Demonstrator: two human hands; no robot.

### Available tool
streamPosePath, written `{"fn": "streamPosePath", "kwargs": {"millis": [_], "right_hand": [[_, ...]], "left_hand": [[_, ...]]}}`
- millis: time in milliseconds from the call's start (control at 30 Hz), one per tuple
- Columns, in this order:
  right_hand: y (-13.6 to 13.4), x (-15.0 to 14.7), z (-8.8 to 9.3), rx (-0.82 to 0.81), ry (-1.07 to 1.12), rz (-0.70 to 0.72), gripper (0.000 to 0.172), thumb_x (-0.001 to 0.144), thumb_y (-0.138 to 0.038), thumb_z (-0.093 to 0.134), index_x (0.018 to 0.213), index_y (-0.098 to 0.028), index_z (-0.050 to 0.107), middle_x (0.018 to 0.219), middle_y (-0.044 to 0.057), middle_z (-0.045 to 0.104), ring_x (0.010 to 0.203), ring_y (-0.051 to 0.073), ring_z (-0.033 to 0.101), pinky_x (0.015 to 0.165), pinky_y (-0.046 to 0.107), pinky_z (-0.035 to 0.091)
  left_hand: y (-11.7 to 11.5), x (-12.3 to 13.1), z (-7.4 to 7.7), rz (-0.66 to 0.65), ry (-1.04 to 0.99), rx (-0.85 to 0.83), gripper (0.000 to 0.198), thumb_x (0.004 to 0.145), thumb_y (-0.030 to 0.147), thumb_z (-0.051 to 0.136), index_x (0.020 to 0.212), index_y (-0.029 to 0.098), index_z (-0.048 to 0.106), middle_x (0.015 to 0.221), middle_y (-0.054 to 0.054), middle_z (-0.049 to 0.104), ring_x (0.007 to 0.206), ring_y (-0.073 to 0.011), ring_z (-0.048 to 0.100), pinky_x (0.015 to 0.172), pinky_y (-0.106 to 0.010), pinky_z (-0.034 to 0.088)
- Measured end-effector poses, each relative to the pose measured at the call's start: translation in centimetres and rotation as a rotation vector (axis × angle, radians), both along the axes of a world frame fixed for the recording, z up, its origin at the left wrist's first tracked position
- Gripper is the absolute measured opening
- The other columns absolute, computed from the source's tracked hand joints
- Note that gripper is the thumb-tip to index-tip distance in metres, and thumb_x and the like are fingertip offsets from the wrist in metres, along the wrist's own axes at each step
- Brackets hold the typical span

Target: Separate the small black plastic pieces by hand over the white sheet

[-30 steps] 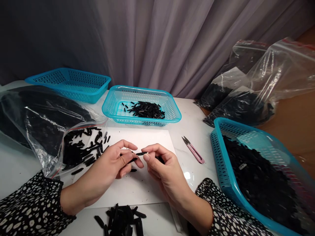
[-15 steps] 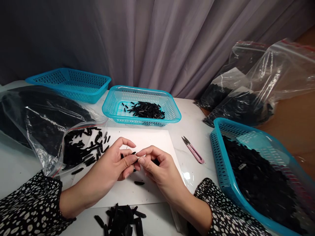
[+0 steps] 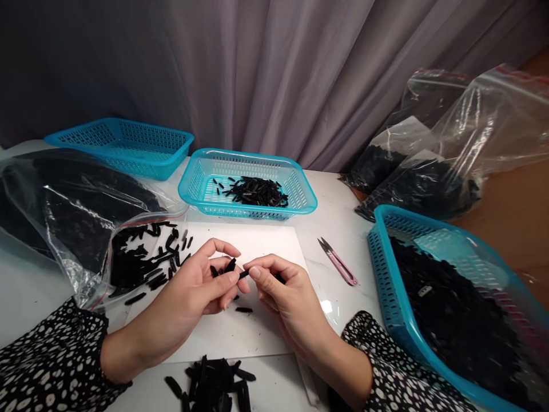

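Observation:
Over a white sheet, my left hand and my right hand meet fingertip to fingertip. Each pinches a small black plastic piece, and the two pieces touch between the thumbs. More black pieces show inside my left palm. A single black piece lies on the sheet just under the hands. A small heap of black pieces sits at the near edge between my sleeves.
A clear bag spills black pieces on the left. A blue basket with some pieces stands behind the sheet, another basket far left. A large full basket is on the right, with pink snips beside it and more bags behind.
The right hand brought its piece from a small gap to the left fingers, pressed in, then drew slightly back. One black piece now lies on the sheet below the hands.

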State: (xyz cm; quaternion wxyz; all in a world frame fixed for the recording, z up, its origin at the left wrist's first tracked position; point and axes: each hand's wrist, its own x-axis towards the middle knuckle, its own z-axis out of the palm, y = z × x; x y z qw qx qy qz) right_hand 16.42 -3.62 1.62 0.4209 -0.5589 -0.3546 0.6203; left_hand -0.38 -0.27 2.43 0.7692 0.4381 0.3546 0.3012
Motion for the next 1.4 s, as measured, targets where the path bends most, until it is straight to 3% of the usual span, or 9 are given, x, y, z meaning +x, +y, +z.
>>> {"fn": "streamPosePath", "kwargs": {"millis": [533, 733, 800, 900, 967, 1100, 1200, 1300, 1400], "right_hand": [[0.2, -0.2, 0.5, -0.096, 0.132, 0.055, 0.071, 0.063, -0.066, 0.073, 0.097, -0.009, 0.048, 0.063, -0.005, 0.04, 0.04, -0.008, 0.021, 0.039, 0.008, 0.014], [-0.4, 0.0, 0.6, -0.001, -0.049, 0.059, 0.069, 0.069, -0.068, 0.068, 0.098, -0.006, 0.058, 0.057, -0.005, 0.028, 0.045, -0.007, 0.022, 0.044, 0.007, 0.018], [-1.1, 0.0, 0.8, 0.054, -0.182, 0.201, 0.064, 0.074, -0.065, 0.066, 0.096, -0.005, 0.066, 0.056, -0.003, 0.03, 0.049, -0.008, 0.021, 0.047, 0.005, 0.018], [-1.8, 0.2, 1.2, 0.119, -0.326, 0.621, 0.049, 0.08, -0.053, 0.066, 0.099, -0.009, 0.075, 0.066, 0.001, 0.054, 0.053, -0.008, 0.031, 0.052, 0.004, 0.023], [-1.7, 0.5, 1.4, 0.147, -0.424, 0.735, 0.039, 0.085, -0.045, 0.063, 0.102, -0.013, 0.076, 0.08, 0.003, 0.064, 0.058, -0.008, 0.04, 0.057, 0.004, 0.028], [-0.7, 1.7, 1.1, 0.138, -0.802, 0.566, 0.027, 0.088, -0.032, 0.058, 0.1, -0.016, 0.077, 0.085, 0.002, 0.066, 0.059, -0.008, 0.039, 0.061, 0.007, 0.023], [-0.6, 2.1, 0.3, 0.114, -0.963, 0.595, 0.022, 0.083, -0.025, 0.061, 0.098, -0.018, 0.076, 0.089, 0.001, 0.066, 0.062, -0.007, 0.035, 0.063, 0.009, 0.018], [-0.9, 1.9, 0.1, 0.12, -0.988, 0.607, 0.021, 0.084, -0.023, 0.057, 0.091, -0.013, 0.073, 0.085, 0.001, 0.064, 0.061, -0.007, 0.028, 0.062, 0.011, 0.015], [-0.7, 1.7, 0.7, 0.089, -0.825, 0.513, 0.025, 0.084, -0.028, 0.055, 0.091, -0.008, 0.067, 0.069, 0.001, 0.053, 0.057, -0.008, 0.027, 0.058, 0.008, 0.018]], "left_hand": [[-0.1, 0.1, -0.2, 0.022, -0.03, 0.065, 0.025, 0.091, 0.033, 0.065, 0.106, 0.022, 0.049, 0.08, 0.005, 0.059, 0.059, -0.0047, 0.043, 0.059, -0.02, 0.032], [0.4, 0.1, -0.2, 0.091, -0.01, 0.07, 0.02, 0.089, 0.03, 0.063, 0.101, 0.02, 0.05, 0.075, 0.004, 0.059, 0.059, -0.006, 0.043, 0.06, -0.02, 0.035], [0.8, 0.2, -0.4, 0.148, 0.0, 0.074, 0.02, 0.089, 0.03, 0.062, 0.101, 0.019, 0.05, 0.075, 0.003, 0.06, 0.058, -0.0064, 0.04, 0.056, -0.02, 0.031], [1.3, 0.3, -0.7, 0.199, 0.032, 0.083, 0.021, 0.093, 0.033, 0.059, 0.104, 0.018, 0.048, 0.077, 0.001, 0.064, 0.056, -0.0072, 0.036, 0.051, -0.02, 0.025], [1.5, 0.3, -0.8, 0.204, 0.043, 0.088, 0.021, 0.093, 0.032, 0.058, 0.103, 0.017, 0.048, 0.077, 0.0, 0.066, 0.056, -0.0072, 0.035, 0.051, -0.02, 0.024], [1.5, 0.2, -0.9, 0.2, 0.039, 0.082, 0.021, 0.091, 0.034, 0.062, 0.096, 0.016, 0.052, 0.083, -0.002, 0.066, 0.058, -0.0066, 0.037, 0.052, -0.02, 0.026], [1.5, 0.1, -0.9, 0.215, 0.055, 0.047, 0.021, 0.087, 0.033, 0.066, 0.094, 0.015, 0.057, 0.079, 0.0, 0.062, 0.058, -0.0062, 0.039, 0.052, -0.019, 0.026], [1.5, 0.2, -0.9, 0.199, 0.047, 0.029, 0.023, 0.083, 0.031, 0.07, 0.098, 0.015, 0.061, 0.073, 0.002, 0.061, 0.057, -0.0066, 0.038, 0.053, -0.019, 0.027], [1.6, 0.2, -0.9, 0.172, 0.044, 0.024, 0.028, 0.079, 0.029, 0.073, 0.102, 0.016, 0.064, 0.072, 0.002, 0.061, 0.057, -0.007, 0.038, 0.055, -0.02, 0.029]]}}
